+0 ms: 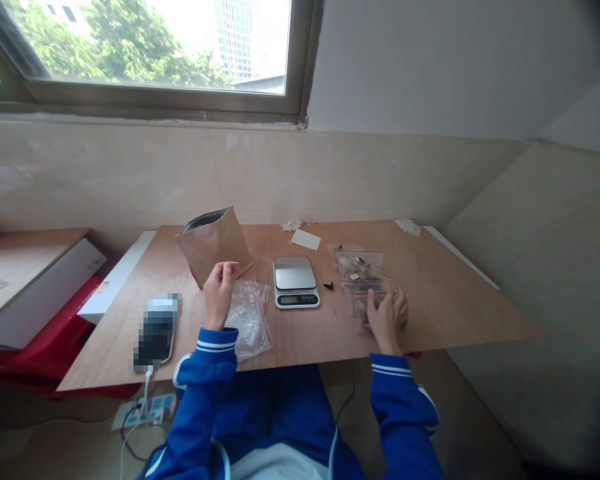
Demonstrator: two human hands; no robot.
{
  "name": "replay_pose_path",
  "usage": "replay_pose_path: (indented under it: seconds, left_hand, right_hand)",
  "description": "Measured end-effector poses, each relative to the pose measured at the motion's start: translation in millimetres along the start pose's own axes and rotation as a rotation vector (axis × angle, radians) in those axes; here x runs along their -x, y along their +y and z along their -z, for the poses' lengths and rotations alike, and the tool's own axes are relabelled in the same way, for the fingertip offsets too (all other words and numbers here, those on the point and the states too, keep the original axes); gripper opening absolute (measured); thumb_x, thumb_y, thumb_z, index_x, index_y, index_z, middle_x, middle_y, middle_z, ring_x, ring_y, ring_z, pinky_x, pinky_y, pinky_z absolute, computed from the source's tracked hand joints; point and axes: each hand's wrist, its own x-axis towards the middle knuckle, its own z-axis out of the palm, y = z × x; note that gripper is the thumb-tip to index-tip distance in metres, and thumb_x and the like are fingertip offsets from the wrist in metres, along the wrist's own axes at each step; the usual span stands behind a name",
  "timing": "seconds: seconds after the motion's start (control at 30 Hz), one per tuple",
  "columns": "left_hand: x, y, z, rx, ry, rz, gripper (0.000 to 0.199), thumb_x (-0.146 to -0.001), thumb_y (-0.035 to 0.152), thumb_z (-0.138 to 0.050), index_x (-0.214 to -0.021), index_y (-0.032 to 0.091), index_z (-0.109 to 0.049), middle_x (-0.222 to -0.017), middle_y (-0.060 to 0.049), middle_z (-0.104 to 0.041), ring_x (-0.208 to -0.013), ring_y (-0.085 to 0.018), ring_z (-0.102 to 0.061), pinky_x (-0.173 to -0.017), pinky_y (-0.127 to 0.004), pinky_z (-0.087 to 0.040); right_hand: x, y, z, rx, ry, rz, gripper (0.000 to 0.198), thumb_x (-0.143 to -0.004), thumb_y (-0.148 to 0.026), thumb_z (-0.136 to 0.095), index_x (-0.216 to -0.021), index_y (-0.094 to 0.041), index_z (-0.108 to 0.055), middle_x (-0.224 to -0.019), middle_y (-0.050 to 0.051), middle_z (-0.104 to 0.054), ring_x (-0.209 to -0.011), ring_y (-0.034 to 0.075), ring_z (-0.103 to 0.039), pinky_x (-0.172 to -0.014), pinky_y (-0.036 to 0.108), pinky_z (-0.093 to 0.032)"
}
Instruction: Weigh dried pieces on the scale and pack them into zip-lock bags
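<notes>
My left hand [219,293] is raised just in front of a brown paper pouch [213,247], which stands with its top open. Its fingers are curled together; whatever they may hold is hidden. Below it lie clear zip bags [250,323] with red seal lines. My right hand [387,317] rests on a clear zip bag [360,307] at the right, thumb and fingers spread apart. Another zip bag [363,263] with small dark and pale parts lies behind that one. Between the hands sits a kitchen scale [295,275] with a bare metal plate. A small black part [329,286] lies beside it.
A phone [157,333] with a white charging cable lies at the table's left. A white card [306,239] and pale crumbly bits [293,225] are near the back edge. More bits [408,227] lie back right. A power strip [145,410] is below the table.
</notes>
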Motion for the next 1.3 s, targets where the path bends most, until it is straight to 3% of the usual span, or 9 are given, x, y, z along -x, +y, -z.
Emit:
replay_pose_path:
  seconds: [0.13,0.3,0.5,0.63,0.77,0.9,0.97,1.13,1.3]
  left_hand:
    - [-22,12,15,-0.193,0.189,-0.147,0.029,-0.093,0.036,-0.042,-0.101,0.019,-0.064,-0.104,-0.007,-0.066,-0.099,-0.02,-0.059,-0.086,-0.031,-0.044]
    - [-48,31,37,-0.421,0.399,-0.297,0.027,-0.092,0.025,-0.042,-0.109,0.017,-0.062,-0.112,-0.01,-0.064,-0.109,-0.023,-0.053,-0.099,-0.04,-0.037]
    - [-79,51,57,-0.55,0.494,-0.358,0.038,-0.088,0.021,-0.048,-0.126,0.023,-0.055,-0.138,-0.01,-0.048,-0.129,-0.029,-0.04,-0.108,-0.049,-0.026]
    - [-108,51,60,-0.604,0.432,-0.373,0.039,-0.089,0.026,-0.049,-0.128,0.026,-0.055,-0.142,-0.009,-0.046,-0.132,-0.029,-0.038,-0.11,-0.05,-0.021]
    - [-124,38,56,-0.651,0.258,-0.296,0.031,-0.091,0.037,-0.047,-0.111,0.025,-0.067,-0.137,-0.01,-0.052,-0.129,-0.029,-0.041,-0.109,-0.049,-0.02]
    - [-119,24,51,-0.701,0.152,-0.217,0.029,-0.09,0.038,-0.046,-0.098,0.023,-0.07,-0.119,-0.011,-0.063,-0.114,-0.03,-0.053,-0.101,-0.048,-0.028]
    - [-113,22,50,-0.731,0.134,-0.192,0.029,-0.089,0.038,-0.046,-0.095,0.021,-0.07,-0.112,-0.012,-0.066,-0.105,-0.03,-0.057,-0.096,-0.045,-0.033]
    - [-103,25,54,-0.7,0.09,-0.174,0.029,-0.089,0.035,-0.045,-0.092,0.022,-0.069,-0.103,-0.009,-0.069,-0.091,-0.025,-0.062,-0.078,-0.033,-0.041]
    - [-92,32,56,-0.638,0.077,-0.141,0.023,-0.086,0.035,-0.049,-0.091,0.026,-0.069,-0.082,-0.005,-0.071,-0.073,-0.023,-0.062,-0.061,-0.028,-0.037]
  right_hand:
    - [19,-22,-14,0.053,-0.069,-0.026,0.051,-0.092,-0.039,-0.035,-0.129,-0.008,-0.051,-0.141,0.025,-0.039,-0.125,0.039,-0.038,-0.099,0.055,-0.029]
    - [4,-17,-26,0.053,-0.091,-0.075,0.046,-0.092,-0.033,-0.034,-0.122,-0.007,-0.057,-0.131,0.024,-0.051,-0.122,0.036,-0.043,-0.098,0.051,-0.031]
    - [-1,-9,-33,0.071,-0.061,-0.035,0.044,-0.092,-0.033,-0.035,-0.12,-0.008,-0.058,-0.126,0.022,-0.055,-0.118,0.034,-0.047,-0.094,0.048,-0.034]
    - [-4,-4,-33,0.068,-0.056,-0.019,0.043,-0.091,-0.032,-0.035,-0.118,-0.007,-0.059,-0.118,0.022,-0.059,-0.114,0.035,-0.048,-0.093,0.049,-0.035]
    - [-4,-20,-29,-0.066,-0.007,0.05,0.038,-0.091,-0.028,-0.037,-0.115,-0.011,-0.06,-0.125,0.02,-0.055,-0.118,0.034,-0.047,-0.096,0.05,-0.035]
    - [7,-56,-37,-0.327,-0.235,0.397,0.036,-0.091,-0.021,-0.035,-0.117,-0.018,-0.06,-0.128,0.013,-0.055,-0.12,0.026,-0.049,-0.1,0.043,-0.039]
    - [12,-69,-46,-0.334,-0.356,0.481,0.038,-0.089,-0.017,-0.036,-0.12,-0.018,-0.058,-0.129,0.013,-0.055,-0.121,0.026,-0.049,-0.101,0.043,-0.039]
    - [9,-66,-68,-0.244,-0.464,0.368,0.042,-0.084,-0.006,-0.034,-0.113,-0.013,-0.063,-0.115,0.015,-0.062,-0.109,0.026,-0.057,-0.097,0.041,-0.043]
    - [-3,-80,-68,-0.476,-0.429,0.321,0.035,-0.088,-0.014,-0.036,-0.109,-0.012,-0.065,-0.106,0.015,-0.066,-0.1,0.025,-0.062,-0.092,0.041,-0.048]
